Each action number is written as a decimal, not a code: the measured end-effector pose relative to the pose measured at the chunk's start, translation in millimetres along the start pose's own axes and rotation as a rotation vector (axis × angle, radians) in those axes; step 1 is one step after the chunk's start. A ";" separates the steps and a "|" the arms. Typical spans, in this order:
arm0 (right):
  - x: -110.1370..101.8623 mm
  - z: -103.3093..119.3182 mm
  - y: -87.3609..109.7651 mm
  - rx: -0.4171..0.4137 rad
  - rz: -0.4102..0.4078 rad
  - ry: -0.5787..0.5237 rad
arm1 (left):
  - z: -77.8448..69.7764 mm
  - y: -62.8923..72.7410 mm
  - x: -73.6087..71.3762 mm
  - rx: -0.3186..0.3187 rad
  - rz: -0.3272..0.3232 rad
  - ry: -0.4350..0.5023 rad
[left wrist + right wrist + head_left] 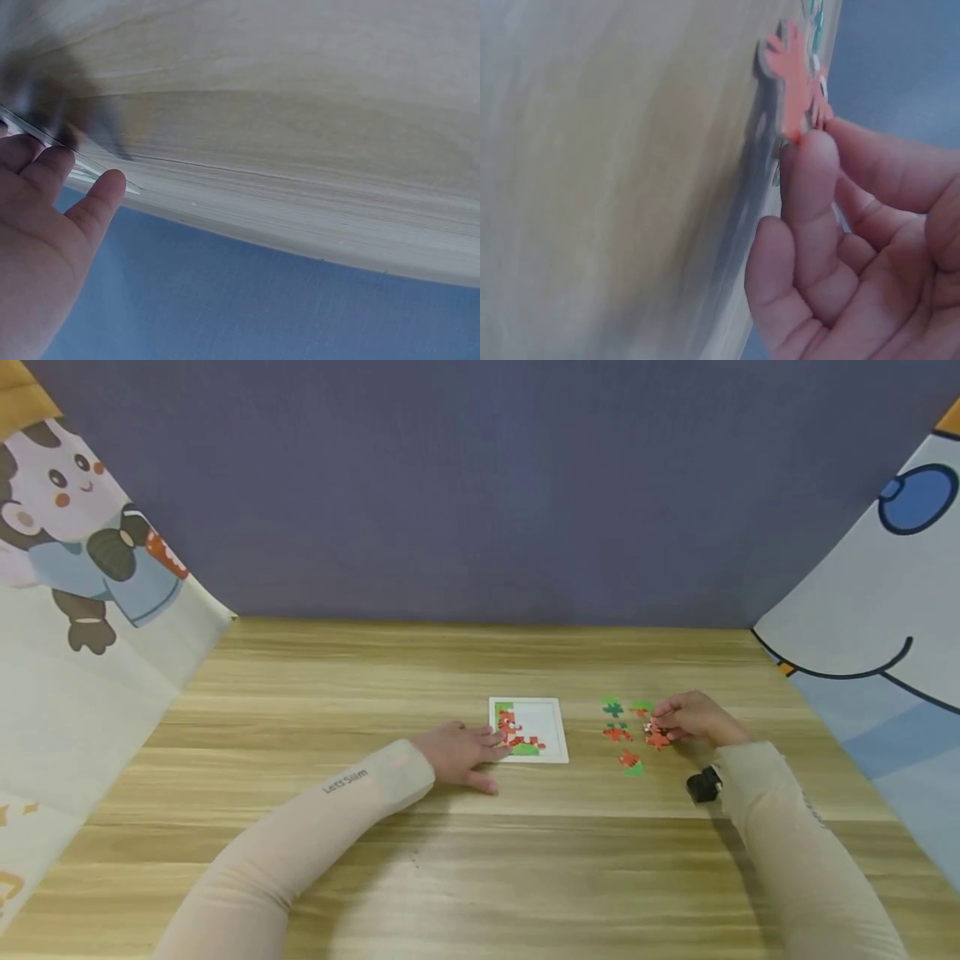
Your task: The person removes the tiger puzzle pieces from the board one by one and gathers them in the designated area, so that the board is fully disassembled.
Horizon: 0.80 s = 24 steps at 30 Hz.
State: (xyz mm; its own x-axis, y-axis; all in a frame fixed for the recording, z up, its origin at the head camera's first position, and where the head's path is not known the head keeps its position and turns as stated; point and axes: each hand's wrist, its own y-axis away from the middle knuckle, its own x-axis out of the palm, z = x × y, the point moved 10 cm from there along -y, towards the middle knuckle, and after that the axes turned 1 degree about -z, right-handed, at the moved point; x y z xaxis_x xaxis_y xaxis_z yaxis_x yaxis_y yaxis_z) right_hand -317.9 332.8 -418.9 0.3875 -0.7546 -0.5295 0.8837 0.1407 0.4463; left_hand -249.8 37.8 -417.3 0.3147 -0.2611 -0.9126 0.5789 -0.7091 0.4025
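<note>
My left hand (pixel 457 756) rests at the left edge of a square puzzle tray (pixel 562 731), its fingers spread and their tips over the rim. Several joined orange and green pieces (pixel 527 747) fill the tray's left and lower sides; its upper right shows bare white. To the right, my right hand (pixel 697 717) pinches an orange puzzle piece (pixel 789 90) between thumb and fingertips. Another orange bit with a white patch (pixel 821 94) shows just behind it in the right wrist view. The left wrist view catches the tray's edge (pixel 94 169) beside the left fingers.
Loose pieces lie between tray and right hand: a dark green one (pixel 612 708), an orange one (pixel 618 733) and an orange-green one (pixel 631 763). A small black object (pixel 703 785) is at the right wrist. A dark panel (pixel 480 493) stands behind the wooden table (pixel 337 677).
</note>
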 end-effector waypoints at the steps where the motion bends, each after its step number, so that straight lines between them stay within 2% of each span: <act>1: -0.8 -0.8 0.6 0.001 -0.002 0.007 | -0.5 0.1 -0.4 0.001 -0.001 0.000; 12: -13.4 1.2 8.1 -0.051 -0.072 0.042 | -3.4 0.8 -4.1 0.005 -0.004 0.007; 18: -11.0 8.0 10.3 -0.092 -0.086 0.051 | -1.6 -0.8 -1.5 0.003 -0.016 0.007; 24: -2.8 24.6 16.1 -0.151 -0.083 0.088 | 0.0 -1.5 0.6 -0.001 -0.017 -0.004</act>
State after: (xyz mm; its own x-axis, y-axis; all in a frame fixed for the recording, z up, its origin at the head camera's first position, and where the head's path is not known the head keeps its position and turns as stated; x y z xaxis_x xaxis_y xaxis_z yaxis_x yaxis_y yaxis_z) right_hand -311.3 321.4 -392.4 0.3275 -0.7096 -0.6239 0.9403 0.1802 0.2887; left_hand -250.5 38.8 -418.4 0.3017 -0.2520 -0.9195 0.5847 -0.7129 0.3872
